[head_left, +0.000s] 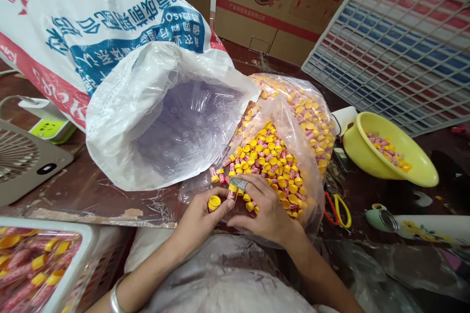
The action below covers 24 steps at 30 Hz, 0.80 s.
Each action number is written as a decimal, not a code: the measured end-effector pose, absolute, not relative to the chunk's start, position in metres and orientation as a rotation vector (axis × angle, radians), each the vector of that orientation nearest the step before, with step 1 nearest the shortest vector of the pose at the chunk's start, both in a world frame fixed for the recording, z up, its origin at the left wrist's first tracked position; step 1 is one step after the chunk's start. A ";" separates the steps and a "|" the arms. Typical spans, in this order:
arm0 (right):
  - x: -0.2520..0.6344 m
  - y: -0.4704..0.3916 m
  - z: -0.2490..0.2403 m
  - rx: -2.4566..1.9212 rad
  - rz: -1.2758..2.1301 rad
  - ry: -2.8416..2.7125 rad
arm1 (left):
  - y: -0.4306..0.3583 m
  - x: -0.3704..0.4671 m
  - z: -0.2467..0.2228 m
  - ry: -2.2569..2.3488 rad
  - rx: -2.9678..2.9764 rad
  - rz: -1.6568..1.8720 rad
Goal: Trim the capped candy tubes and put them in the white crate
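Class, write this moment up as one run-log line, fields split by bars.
Left hand: holds yellow cap | Right hand: beside it, thumb spread | Clear bag: open, yellow-capped pieces inside | White sack: mouth open

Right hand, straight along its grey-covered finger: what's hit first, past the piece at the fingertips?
Likely the loose yellow-capped pieces near the white sack's mouth. Depth is unclear, so the right hand might pass just above them.
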State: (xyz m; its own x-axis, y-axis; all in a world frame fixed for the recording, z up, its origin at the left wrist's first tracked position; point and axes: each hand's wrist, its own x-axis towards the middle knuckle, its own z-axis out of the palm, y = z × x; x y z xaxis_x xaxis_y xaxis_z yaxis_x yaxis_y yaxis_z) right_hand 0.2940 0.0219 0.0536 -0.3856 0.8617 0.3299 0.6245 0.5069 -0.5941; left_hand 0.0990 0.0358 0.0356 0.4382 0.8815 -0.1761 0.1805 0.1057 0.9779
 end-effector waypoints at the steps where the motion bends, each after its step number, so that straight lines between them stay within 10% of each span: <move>1: 0.292 0.020 0.050 -1.223 0.451 -2.155 | 0.035 0.100 0.035 1.008 1.327 0.693; 10: 0.275 0.015 0.030 -1.287 0.150 -2.184 | 0.039 0.112 0.030 0.825 1.036 0.577; 24: 0.328 0.051 0.032 -1.792 -0.102 -2.190 | 0.139 0.113 0.046 1.774 2.311 0.093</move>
